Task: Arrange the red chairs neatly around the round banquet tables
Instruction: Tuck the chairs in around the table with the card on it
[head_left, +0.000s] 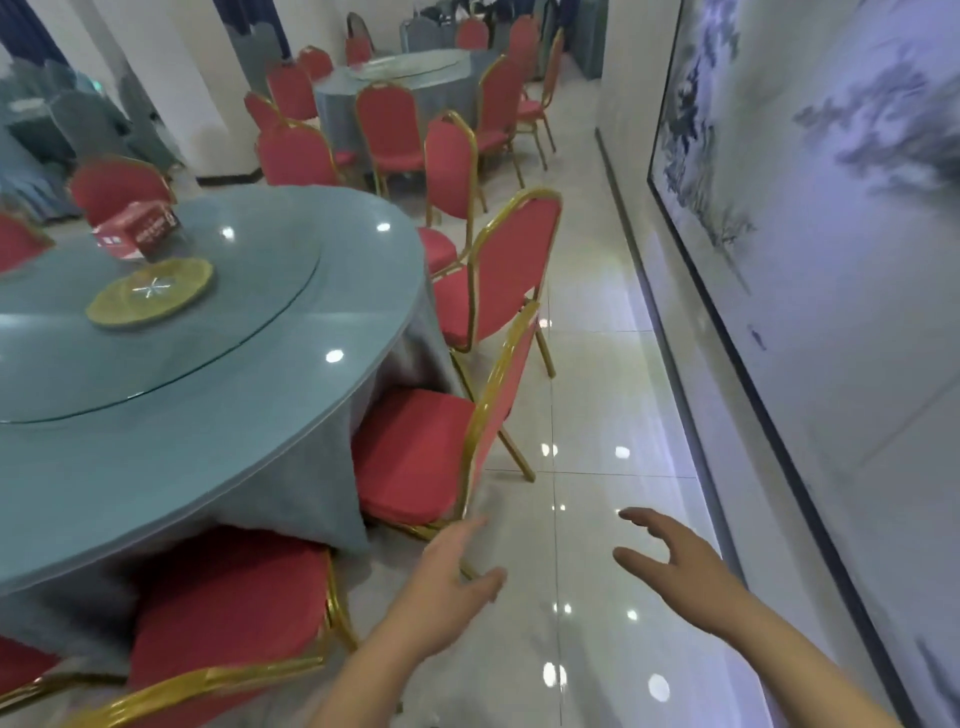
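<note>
Red chair (415, 457) is sitting at three o'clock of the round table (218, 395); your left hand (447, 587) and right hand (675, 561) are hovering spread wide, holding nothing.

You stand on a glossy pale tiled floor (587, 395) reflecting ceiling lights. A large framed ink-wash mural (831, 182) lines the wall beside you. White pillars (208, 88) rise beyond.

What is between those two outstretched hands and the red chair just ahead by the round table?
Nothing visible. The left hand and right hand are both open and empty, with only bare tiled floor between them and the nearest red chair, whose seat already sits against the tablecloth.
</note>
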